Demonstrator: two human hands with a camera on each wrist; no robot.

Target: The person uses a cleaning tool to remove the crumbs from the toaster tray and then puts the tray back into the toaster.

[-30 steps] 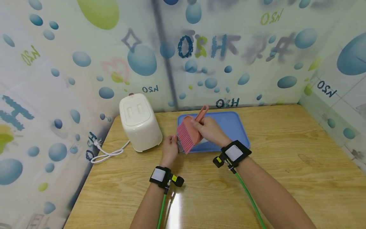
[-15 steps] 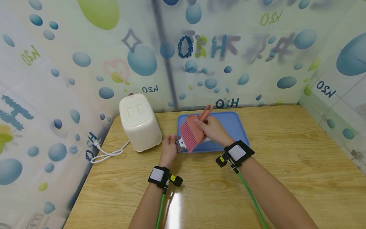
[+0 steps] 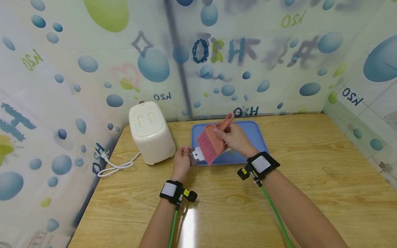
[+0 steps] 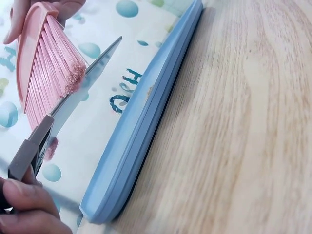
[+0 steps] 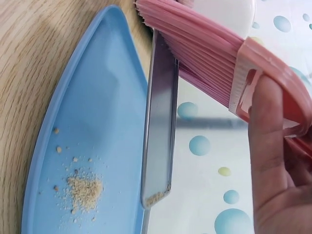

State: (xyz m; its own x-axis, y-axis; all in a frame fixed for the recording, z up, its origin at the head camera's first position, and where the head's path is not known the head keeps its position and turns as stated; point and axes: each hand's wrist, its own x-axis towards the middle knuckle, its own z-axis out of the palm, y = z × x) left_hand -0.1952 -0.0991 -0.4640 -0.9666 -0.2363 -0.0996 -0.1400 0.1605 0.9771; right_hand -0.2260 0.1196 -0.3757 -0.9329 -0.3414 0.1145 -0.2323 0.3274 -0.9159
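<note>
behind the pink brush (image 3: 212, 143), the metal tray (image 3: 195, 155) is partly hidden.

A left hand (image 4: 34, 207) grips a grey-handled blade (image 4: 67, 107) as a pink brush (image 4: 52, 66) meets it above the grip, a blue tray (image 4: 130, 141) at right.

We count two hands over the desk (image 3: 229, 210), one left hand (image 3: 181, 162) and one right hand (image 3: 238, 140), with one pink brush (image 3: 214, 139) and one metal pan (image 5: 161, 112) among them. Toward the desk's back edge we see one blue tray (image 3: 250, 135) bearing one main heap of crumbs (image 5: 85, 191), its scattered grains too many for us to number. At the back left corner we find one white toaster (image 3: 153, 137), and by the left edge, one cord (image 3: 116, 168) with one plug (image 3: 104, 155). We tally two wrist straps (image 3: 262, 163) and two green cables (image 3: 277, 215).
</note>
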